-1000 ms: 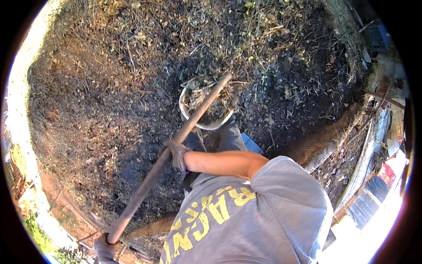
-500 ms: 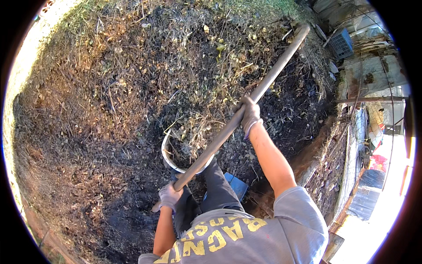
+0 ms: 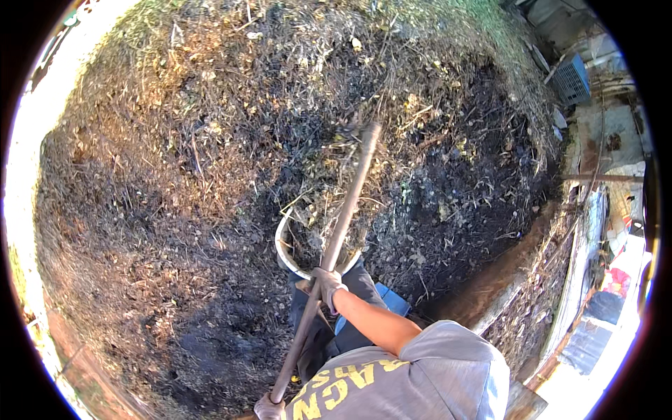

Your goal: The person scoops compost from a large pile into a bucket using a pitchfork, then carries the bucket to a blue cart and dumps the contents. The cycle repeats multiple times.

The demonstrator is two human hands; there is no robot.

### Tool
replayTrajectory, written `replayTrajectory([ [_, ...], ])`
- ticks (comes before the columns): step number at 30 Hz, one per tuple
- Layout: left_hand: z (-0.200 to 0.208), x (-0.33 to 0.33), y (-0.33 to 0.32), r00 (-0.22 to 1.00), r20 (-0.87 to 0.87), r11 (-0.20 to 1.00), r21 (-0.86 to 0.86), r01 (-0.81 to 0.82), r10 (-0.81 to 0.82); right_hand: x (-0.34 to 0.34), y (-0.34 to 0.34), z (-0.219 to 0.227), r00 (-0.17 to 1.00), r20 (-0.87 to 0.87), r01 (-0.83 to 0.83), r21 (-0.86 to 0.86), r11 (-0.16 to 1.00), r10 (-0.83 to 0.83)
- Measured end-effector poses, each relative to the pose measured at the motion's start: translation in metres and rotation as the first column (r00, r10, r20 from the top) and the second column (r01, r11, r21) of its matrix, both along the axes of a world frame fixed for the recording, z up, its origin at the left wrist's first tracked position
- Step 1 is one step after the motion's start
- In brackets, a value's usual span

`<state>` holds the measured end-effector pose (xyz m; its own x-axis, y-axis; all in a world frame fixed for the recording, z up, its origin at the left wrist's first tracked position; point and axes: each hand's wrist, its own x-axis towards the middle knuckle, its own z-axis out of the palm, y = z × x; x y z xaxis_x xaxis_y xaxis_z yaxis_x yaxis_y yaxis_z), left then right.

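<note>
Across the view of the white-rimmed bucket [image 3: 283, 241] slants the wooden handle [image 3: 348, 210], my right hand [image 3: 327, 283] wrapped around its middle, my left hand [image 3: 268, 408] closed on its near end; a low swing could, I judge, tip the bucket.

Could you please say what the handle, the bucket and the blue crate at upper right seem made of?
Handle: probably wood, dull and worn, given its brown, uneven surface.
Bucket: perhaps plastic, with a smooth pale rim; its wall is mostly hidden.
Crate: likely moulded plastic, judging by its blue grid.
</note>
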<state>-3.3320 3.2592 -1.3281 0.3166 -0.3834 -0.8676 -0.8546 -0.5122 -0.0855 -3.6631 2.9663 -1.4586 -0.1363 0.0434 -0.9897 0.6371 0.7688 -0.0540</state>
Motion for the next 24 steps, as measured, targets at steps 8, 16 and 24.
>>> replayTrajectory([
  [8,-0.113,-0.087,-0.149,0.94,-0.16,0.869,-0.453,0.2,-0.3,-0.132,-0.096,0.089,0.909,-0.402,-0.058,-0.39,0.919,-0.114],
  [16,-0.103,-0.288,-0.343,0.814,-0.471,0.832,-0.554,0.028,-0.341,-0.319,-0.26,0.136,0.753,-0.514,-0.125,-0.725,0.677,-0.411],
  [24,-0.071,-0.135,-0.22,0.956,-0.021,0.927,-0.255,0.276,-0.291,-0.154,-0.138,-0.074,0.943,-0.138,0.21,-0.463,0.861,-0.304],
])
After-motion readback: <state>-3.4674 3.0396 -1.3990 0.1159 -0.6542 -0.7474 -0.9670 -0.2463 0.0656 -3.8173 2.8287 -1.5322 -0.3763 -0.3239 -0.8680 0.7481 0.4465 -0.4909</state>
